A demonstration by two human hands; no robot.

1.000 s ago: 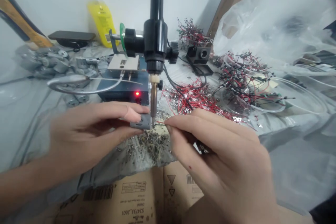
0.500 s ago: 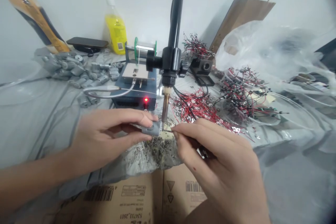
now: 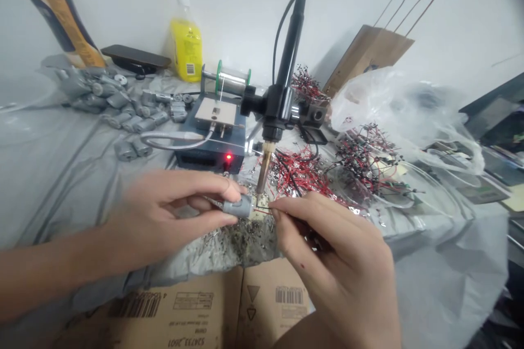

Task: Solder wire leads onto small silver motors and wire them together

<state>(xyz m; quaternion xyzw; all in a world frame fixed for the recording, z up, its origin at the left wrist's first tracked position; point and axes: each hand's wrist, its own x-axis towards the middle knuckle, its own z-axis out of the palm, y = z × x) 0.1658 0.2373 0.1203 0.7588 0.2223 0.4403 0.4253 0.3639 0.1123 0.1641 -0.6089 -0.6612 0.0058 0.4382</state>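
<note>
My left hand (image 3: 172, 212) pinches a small grey motor (image 3: 238, 208) between thumb and fingers, just left of and below the tip of the soldering iron (image 3: 266, 161), which hangs from a black stand. My right hand (image 3: 327, 251) is closed in a pinch on a thin red wire (image 3: 262, 210) whose end meets the motor's right end. Both hands hover over a patch littered with solder scraps (image 3: 241, 232).
A blue solder station (image 3: 213, 142) with a red light and a solder spool stands behind. Grey motors (image 3: 118, 103) are heaped at back left. Red and black wires (image 3: 307, 169) lie right of the iron, beside plastic bags, a yellow bottle (image 3: 186, 49) and a paper bag (image 3: 368, 54). Cardboard (image 3: 196, 305) lies in front.
The view has pulled back and tilted up, showing more of the stand. The motor and wire have dropped slightly below and away from the iron's tip; both hands keep their grips.
</note>
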